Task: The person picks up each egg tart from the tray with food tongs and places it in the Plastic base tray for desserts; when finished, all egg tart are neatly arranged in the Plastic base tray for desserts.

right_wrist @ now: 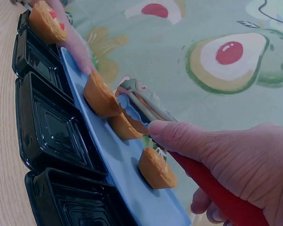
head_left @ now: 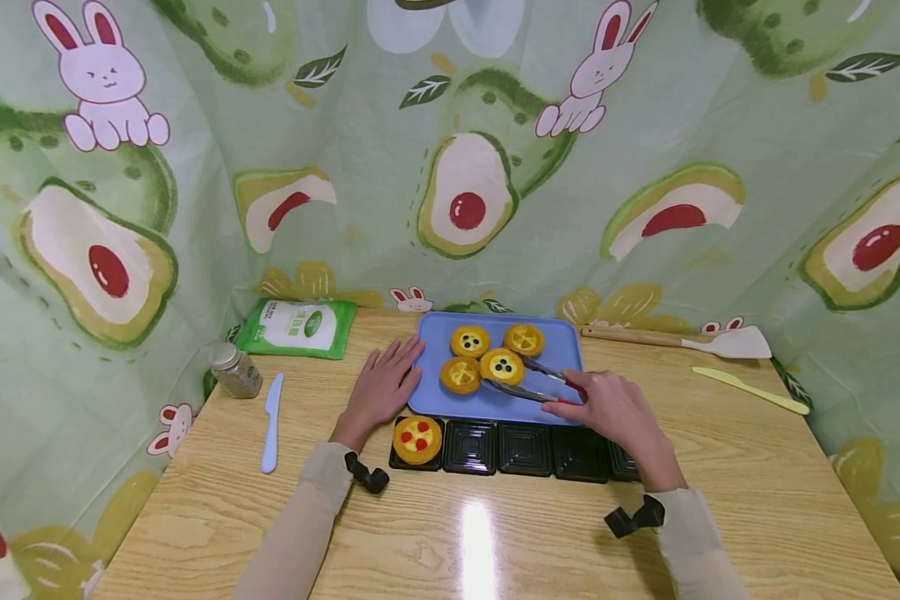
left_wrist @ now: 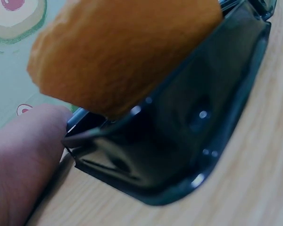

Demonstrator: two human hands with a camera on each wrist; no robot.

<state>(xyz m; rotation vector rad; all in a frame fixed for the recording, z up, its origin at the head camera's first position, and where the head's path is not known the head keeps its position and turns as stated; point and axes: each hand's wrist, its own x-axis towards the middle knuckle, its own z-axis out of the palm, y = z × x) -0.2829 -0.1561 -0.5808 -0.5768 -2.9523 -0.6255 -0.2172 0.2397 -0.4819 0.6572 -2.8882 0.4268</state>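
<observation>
"On the blue tray [head_left: 457, 407], where does the tart with dark dots [head_left: 503, 365] sit?"

"Near the tray's middle, between the two hands. The tips of the tongs [right_wrist: 205, 188] stand on either side of it, though I can't tell whether they squeeze it or whether it is lifted."

"Who has the tongs?"

"The right hand [head_left: 607, 404]. It grips their red handle over the tray's right side, so the tart lies just beyond the fingers, to their left."

"And the left hand [head_left: 381, 387]?"

"Laid at the tray's left edge, fingers stretched out, apart from that tart."

"What else does the tray carry?"

"A wedge-patterned tart [head_left: 461, 375] at its left front, a second dotted tart [head_left: 469, 342] at its left back, and another wedge-patterned tart [head_left: 523, 340] at its right back."

"Along the tray's near side?"

"A row of black square boxes [head_left: 525, 448]. The leftmost holds a red-topped tart [head_left: 417, 440]."

"Farther out?"

"Left of the tray lie a green and white packet [head_left: 297, 328], a lidded jar [head_left: 237, 372] and a blue knife [head_left: 272, 423]. Right of it, a spatula [head_left: 678, 340] and a yellow knife [head_left: 750, 390], all on the wooden table [head_left: 555, 533]."
</observation>
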